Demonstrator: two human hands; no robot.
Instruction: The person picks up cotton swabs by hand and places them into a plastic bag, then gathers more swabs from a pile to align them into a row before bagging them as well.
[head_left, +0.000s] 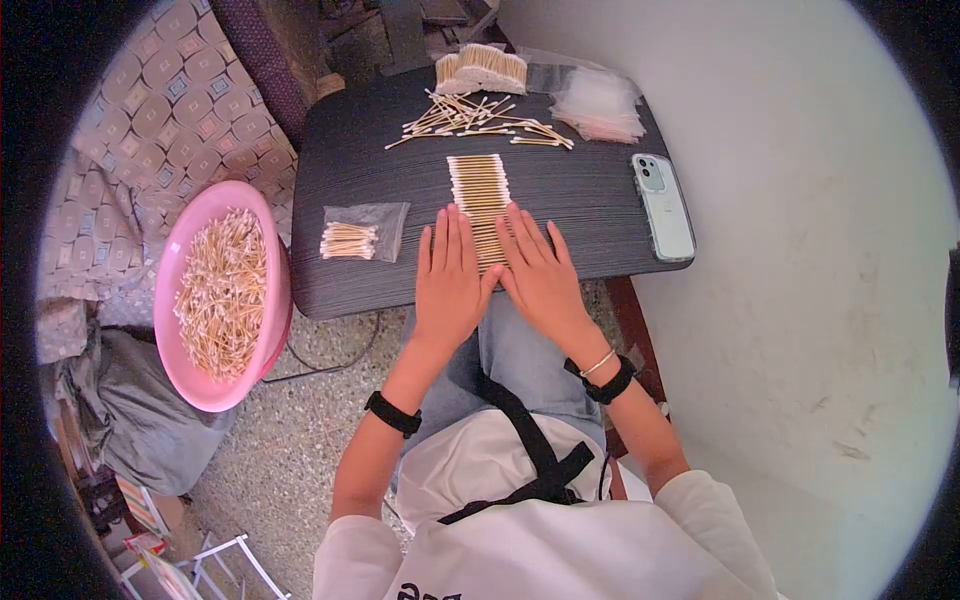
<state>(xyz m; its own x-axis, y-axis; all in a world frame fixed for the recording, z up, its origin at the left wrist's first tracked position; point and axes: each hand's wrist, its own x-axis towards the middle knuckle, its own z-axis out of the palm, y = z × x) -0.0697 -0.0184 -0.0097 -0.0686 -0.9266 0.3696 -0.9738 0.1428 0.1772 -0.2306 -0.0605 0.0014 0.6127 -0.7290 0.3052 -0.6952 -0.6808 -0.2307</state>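
A neat row of cotton swabs (480,182) lies side by side on the black table, running from the table's middle toward my body. My left hand (449,275) rests flat along the row's left ends, fingers stretched forward. On the other side, my right hand (541,280) lies flat with its fingers spread over the right ends. My thumbs nearly meet at the near end of the row, where the palms hide some swabs. Left of my left hand is a clear plastic bag (390,230) with a small bunch of cotton swabs (348,240) in its mouth.
Loose cotton swabs (470,116) lie scattered behind the row, with stacked swab bundles (490,68) farther back. Clear plastic bags (598,104) are piled at the back right. A phone (664,212) lies by the right edge. Left of the table stands a pink tub (168,300) full of swabs.
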